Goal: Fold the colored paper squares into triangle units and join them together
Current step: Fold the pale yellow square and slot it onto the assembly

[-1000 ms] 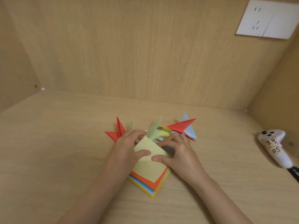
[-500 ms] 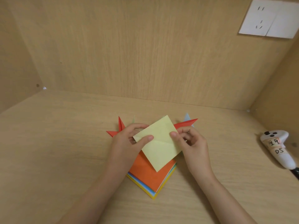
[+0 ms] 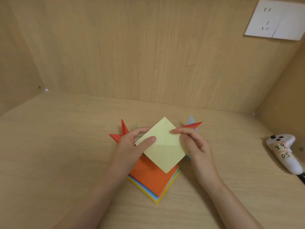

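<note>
Matt pale-yellow paper sheet (image 3: 162,144) with one crease; smooth matt paper stack (image 3: 151,180), orange on top. Light wood-grain desk (image 3: 66,154). Glossy white plastic controller (image 3: 283,151).

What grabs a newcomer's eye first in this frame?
The pale yellow paper square, held mid-frame as a diamond, pinched by the left hand and right hand. Just below it lies the stack of colored paper squares, orange on top, with red folded units poking out behind the hands. A white controller lies at the far right; a wall socket sits top right.
</note>
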A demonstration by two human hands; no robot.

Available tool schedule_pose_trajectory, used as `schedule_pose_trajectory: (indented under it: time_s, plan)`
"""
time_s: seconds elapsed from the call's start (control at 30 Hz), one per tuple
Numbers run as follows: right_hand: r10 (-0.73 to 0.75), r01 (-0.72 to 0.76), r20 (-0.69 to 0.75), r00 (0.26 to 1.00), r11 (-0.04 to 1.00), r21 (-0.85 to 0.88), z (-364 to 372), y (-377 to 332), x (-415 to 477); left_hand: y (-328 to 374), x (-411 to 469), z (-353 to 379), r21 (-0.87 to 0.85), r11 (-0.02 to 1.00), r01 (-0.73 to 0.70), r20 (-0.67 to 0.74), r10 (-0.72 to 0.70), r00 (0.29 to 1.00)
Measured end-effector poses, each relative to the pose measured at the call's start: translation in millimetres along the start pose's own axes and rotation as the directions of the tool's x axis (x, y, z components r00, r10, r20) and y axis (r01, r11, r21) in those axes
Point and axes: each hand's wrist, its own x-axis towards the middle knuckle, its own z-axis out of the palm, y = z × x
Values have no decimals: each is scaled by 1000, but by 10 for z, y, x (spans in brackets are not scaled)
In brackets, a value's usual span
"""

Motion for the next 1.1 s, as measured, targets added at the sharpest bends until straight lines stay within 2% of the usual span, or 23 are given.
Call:
schedule_pose_trajectory:
  time_s: [0.07, 0.13, 0.2, 0.33, 0.4, 0.5, 0.6, 0.67, 0.77, 0.87, 0.93, 1.1]
  plan:
    - [-20, 21, 71, 997, 1000, -13, -47, -12, 3, -25, 28, -7, -28, 1000, -3, -66, 1, 998]
    - [-73, 90, 127, 989, 987, -132, -92, -3, 18, -35, 46, -16, -71, 997, 0, -109, -8, 994]
    - [-100, 149, 187, 977, 951, -272, -102, 26, 16, -21, 44, -18, -111, 994, 1, -112, -14, 994]
    - [-143, 222, 226, 964, 897, -382, -92, 68, 18, 8, 37, -5, -178, 984, 15, -76, -29, 997]
    - [-112, 169, 186, 976, 929, -330, -83, 49, 17, 5, 37, -5, -174, 985, 11, -47, -19, 999]
    - [-45, 55, 71, 996, 988, -147, -65, 19, 44, 27, 21, 18, -173, 985, 6, 36, 0, 999]
    - [7, -7, 5, 1000, 1000, -11, -40, 1, 51, 66, -9, 48, -192, 981, 0, 79, 15, 997]
    - [25, -24, -16, 1000, 999, 21, -25, -9, 45, 68, -27, 59, -162, 986, -33, 83, 47, 995]
    - [41, -40, -23, 999, 999, 30, -15, -14, 38, 36, -43, 59, -79, 985, -151, 90, 158, 983]
    - [29, -29, -25, 999, 999, 24, -27, -34, 38, 33, -65, 55, 147, 939, -311, 106, 297, 949]
    - [24, -23, -29, 999, 998, 51, -28, -49, 31, 24, -67, 62, 252, 901, -353, 88, 342, 936]
    - [13, -7, -71, 997, 997, 76, 12, -113, 8, 82, -113, 87, 148, 954, -261, -68, 273, 960]
